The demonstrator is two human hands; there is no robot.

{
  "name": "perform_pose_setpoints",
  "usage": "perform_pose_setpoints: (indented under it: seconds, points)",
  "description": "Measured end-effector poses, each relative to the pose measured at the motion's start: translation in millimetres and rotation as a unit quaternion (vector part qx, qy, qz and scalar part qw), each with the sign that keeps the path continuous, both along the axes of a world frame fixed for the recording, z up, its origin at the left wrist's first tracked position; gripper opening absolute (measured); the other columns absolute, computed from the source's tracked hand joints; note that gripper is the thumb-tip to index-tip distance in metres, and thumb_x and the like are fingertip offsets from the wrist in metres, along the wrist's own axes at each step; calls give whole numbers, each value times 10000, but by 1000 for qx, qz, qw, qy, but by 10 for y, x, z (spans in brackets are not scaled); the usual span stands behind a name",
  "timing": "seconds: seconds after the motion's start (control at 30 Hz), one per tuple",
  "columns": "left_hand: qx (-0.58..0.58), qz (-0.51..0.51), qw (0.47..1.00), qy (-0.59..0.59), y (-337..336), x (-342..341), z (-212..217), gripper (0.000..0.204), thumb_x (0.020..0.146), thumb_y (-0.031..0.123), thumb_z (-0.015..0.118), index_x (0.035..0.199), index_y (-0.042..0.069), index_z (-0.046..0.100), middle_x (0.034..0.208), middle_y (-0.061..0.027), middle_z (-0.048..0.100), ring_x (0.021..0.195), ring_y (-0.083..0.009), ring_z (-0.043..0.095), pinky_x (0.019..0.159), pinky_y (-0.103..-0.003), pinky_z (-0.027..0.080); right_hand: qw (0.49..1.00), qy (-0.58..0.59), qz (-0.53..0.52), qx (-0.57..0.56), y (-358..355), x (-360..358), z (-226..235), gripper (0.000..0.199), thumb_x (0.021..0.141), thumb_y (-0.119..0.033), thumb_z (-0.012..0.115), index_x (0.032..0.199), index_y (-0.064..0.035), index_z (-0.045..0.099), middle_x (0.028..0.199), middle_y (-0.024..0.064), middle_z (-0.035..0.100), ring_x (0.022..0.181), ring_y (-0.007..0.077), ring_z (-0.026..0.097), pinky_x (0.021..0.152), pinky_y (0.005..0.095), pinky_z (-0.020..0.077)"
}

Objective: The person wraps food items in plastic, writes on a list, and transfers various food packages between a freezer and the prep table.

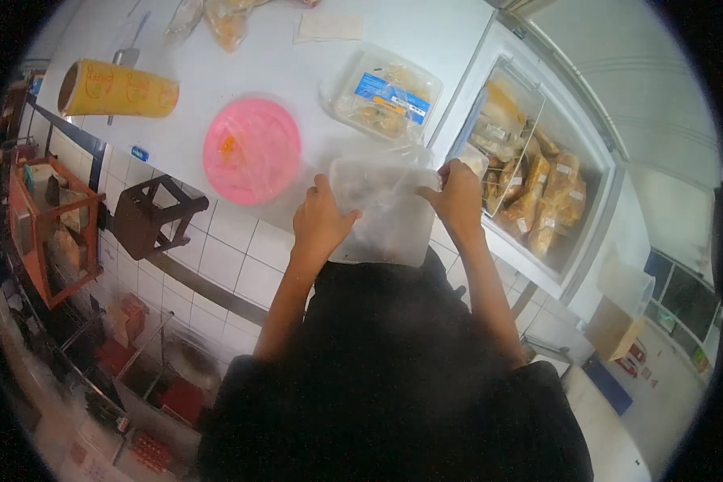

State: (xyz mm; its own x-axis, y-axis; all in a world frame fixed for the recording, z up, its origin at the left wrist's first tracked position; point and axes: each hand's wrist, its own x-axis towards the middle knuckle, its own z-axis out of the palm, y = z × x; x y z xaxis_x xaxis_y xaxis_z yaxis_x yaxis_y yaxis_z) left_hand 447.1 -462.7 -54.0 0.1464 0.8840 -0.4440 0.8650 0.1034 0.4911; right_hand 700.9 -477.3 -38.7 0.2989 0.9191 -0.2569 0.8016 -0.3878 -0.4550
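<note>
A translucent plastic box [386,213] is right in front of my body, near the counter's front edge. Loose clear plastic [406,153] lies over its far right corner. My left hand [323,221] is beside the box, fingers apart, with the thumb against its left side. At the far right corner, the fingers of my right hand [459,199] are closed in a pinch on the clear plastic. Just beyond lies a clear food tub [387,92] with a blue and orange label, food showing inside. What the box contains is too blurred to make out.
Left of the box lies a pink round plate [253,153] with orange bits. A yellow roll [119,88] and bagged food [226,20] rest on the white counter [281,72]. On the right, an open chest freezer [590,265] holds several bagged items. A dark stool [157,215] stands below left.
</note>
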Motion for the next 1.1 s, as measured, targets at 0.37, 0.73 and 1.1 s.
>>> perform_pose_setpoints:
  seconds: [0.37,0.73,1.1]
  points:
    - [14,-18,1000,-19,-72,-2,-74,728,824,330,882,1286,-5,429,1157,-323,643,1057,-529,671,887,-576,549,991,123,21,-40,-11,174,96,430,734,-307,927,929,19,724,819,198,701,773,341,698,733,442,550]
    - [27,-41,988,-145,-187,-410,46,555,924,245,775,1342,-46,555,1269,-275,662,1177,-441,649,956,-483,543,953,294,1,75,-525,127,528,216,953,-208,778,1005,-2,742,925,143,718,790,245,684,712,347,546]
    - [-111,-171,924,-325,-469,-701,885,516,800,-134,667,1268,73,739,1268,-149,752,1180,-326,717,1033,-383,546,839,533,114,-16,-927,522,636,186,905,-178,842,1000,-45,753,886,24,711,769,126,660,734,296,537]
